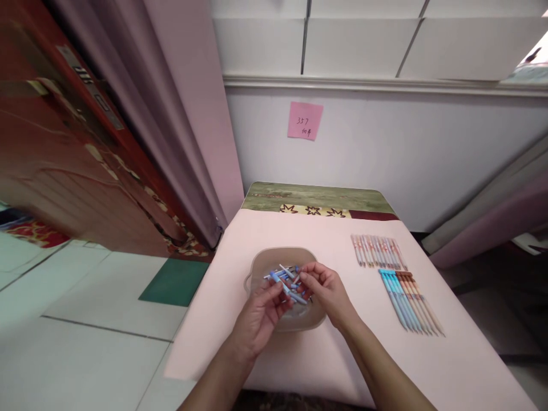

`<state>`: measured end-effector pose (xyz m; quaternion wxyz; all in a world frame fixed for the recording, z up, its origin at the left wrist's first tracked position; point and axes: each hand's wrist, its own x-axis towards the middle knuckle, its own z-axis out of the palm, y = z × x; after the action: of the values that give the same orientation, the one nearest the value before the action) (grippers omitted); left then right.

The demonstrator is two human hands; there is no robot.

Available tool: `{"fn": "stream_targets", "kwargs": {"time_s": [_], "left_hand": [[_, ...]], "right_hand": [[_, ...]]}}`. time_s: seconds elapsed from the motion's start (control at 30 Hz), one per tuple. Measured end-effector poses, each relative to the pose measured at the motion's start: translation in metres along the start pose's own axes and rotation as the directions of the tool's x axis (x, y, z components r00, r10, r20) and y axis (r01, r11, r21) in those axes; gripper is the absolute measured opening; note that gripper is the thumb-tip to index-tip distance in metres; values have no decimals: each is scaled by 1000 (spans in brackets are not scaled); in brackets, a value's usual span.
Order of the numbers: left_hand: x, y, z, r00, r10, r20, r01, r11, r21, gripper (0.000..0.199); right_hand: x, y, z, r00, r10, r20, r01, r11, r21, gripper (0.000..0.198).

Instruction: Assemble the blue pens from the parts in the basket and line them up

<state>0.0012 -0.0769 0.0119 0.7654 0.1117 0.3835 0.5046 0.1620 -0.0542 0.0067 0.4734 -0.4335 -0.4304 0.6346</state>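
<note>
Both hands are over a beige plastic basin (261,260) that holds several loose blue and white pen pieces (293,273). My left hand (261,314) is closed, with thumb and fingers pinching a blue pen barrel (279,281) that slants across the basin. Close beside it, my right hand (325,288) is also closed, fingertips pinched above the basin's right side. Whatever sits between those fingertips is too small and blurred to name.
On the pink-covered table (205,337), right of the basin, lie a row of patterned pens (379,252) and a row of blue and brown pens (411,302). A pink note (305,120) is stuck to the wall behind. A red door (85,171) stands left.
</note>
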Motion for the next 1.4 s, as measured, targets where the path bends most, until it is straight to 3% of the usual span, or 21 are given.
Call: {"fn": "stream_targets", "kwargs": {"time_s": [0.1,0.4,0.6,0.67,1.1,1.4], "left_hand": [[-6,1,3,997,2,74,-8,997,78,25],[-14,-2,9,994,16,105,-30,990,135,26],[-15,-4,9,993,51,109,-66,988,140,16],[-14,-3,6,994,42,104,-53,993,106,17],[-6,-1,-3,996,-35,82,35,999,-6,13],[-5,5,-4,991,-70,118,50,985,164,20]], "right_hand": [[0,2,4,1000,15,23,-14,999,-31,30],[-5,0,11,990,92,105,-96,995,31,27],[-3,4,8,994,81,-76,-61,970,235,26],[-3,2,8,993,70,-92,-47,971,235,27],[0,4,4,998,16,54,-19,998,55,28],[1,-4,-1,974,60,217,-51,997,-50,26]]}}
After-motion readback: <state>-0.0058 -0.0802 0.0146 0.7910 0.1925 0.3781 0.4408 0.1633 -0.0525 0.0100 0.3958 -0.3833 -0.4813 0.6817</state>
